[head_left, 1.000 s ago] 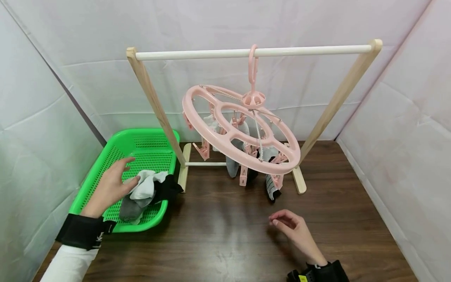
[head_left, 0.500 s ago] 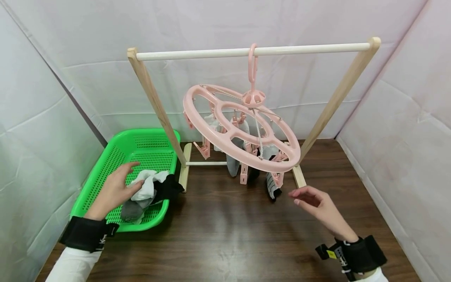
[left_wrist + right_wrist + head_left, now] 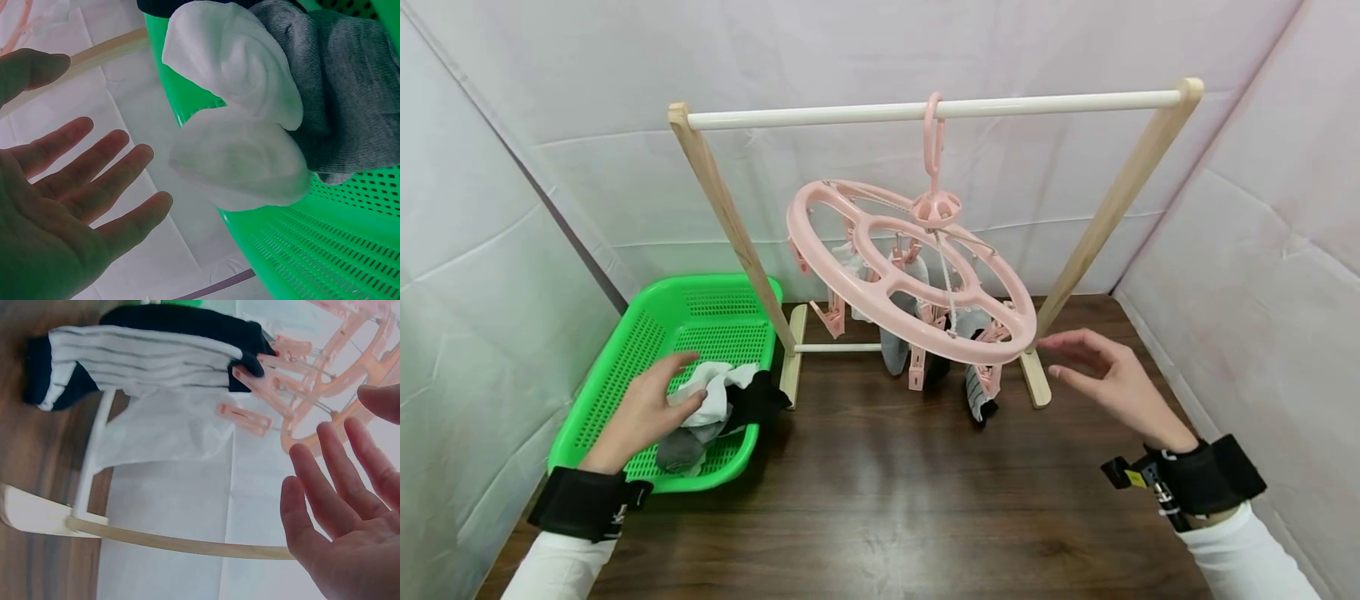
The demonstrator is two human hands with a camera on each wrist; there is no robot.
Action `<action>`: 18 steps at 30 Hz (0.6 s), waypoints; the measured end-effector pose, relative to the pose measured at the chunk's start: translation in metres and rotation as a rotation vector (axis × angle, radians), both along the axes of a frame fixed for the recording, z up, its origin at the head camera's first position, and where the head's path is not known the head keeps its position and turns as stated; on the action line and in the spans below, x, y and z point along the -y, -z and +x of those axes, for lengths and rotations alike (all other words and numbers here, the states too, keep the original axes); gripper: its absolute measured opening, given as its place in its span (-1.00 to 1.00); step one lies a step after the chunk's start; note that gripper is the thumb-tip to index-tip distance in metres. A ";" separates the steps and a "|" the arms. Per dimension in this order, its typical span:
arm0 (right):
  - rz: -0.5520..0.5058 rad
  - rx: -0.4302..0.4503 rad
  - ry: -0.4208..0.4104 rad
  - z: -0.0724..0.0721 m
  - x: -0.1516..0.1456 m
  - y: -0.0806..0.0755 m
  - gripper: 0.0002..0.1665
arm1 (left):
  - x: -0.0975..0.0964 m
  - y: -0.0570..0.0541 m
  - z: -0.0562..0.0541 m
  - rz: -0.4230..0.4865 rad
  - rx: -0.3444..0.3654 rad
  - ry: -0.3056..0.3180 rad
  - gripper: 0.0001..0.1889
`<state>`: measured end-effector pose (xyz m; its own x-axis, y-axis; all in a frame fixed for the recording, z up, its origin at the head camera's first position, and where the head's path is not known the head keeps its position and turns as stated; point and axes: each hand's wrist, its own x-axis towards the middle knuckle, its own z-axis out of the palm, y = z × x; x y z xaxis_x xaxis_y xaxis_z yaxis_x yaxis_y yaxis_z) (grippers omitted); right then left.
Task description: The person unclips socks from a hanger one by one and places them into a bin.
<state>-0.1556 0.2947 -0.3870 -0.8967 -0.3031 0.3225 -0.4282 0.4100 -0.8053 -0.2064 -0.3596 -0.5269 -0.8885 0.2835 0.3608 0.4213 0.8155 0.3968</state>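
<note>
Over the green basket (image 3: 587, 400) my left hand (image 3: 643, 412) hovers with its fingers spread, holding nothing. Beneath and beside it lie a white sock (image 3: 231, 62), a grey sock (image 3: 356, 94) and a black sock (image 3: 760, 404) draped on the basket's rim. My right hand (image 3: 1112, 383) hangs in the air near the right edge of the pink clip hanger (image 3: 880, 304), fingers loosely extended and holding nothing. The hanger tilts down to the right. From its clips hang several socks, among them a striped sock (image 3: 144, 359) with dark ends and a grey sock (image 3: 893, 350).
The hanger's hook loops over the white bar (image 3: 820, 114) of a wooden stand. Its slanted right leg (image 3: 1120, 200) rises behind my right hand. Several pink clips (image 3: 917, 367) dangle below the ring. Pale cloth walls surround the dark wooden table (image 3: 865, 500).
My right hand has moved right and farther forward, up to the hanger's right side. My left hand has stayed almost still above the basket.
</note>
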 end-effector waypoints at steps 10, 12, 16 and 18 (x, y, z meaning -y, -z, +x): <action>-0.076 -0.050 -0.052 -0.029 0.005 -0.022 -0.52 | -0.066 -0.108 0.060 0.105 0.067 0.096 -0.54; -0.072 -0.068 -0.081 -0.034 0.007 -0.027 -0.51 | -0.067 -0.109 0.062 0.105 0.061 0.098 -0.55; -0.017 -0.120 -0.145 -0.042 0.013 -0.033 -0.44 | -0.042 -0.068 0.047 0.064 -0.001 0.103 -0.53; 0.027 -0.173 -0.170 -0.045 0.015 -0.035 -0.39 | -0.040 -0.064 0.046 0.071 0.017 0.107 -0.52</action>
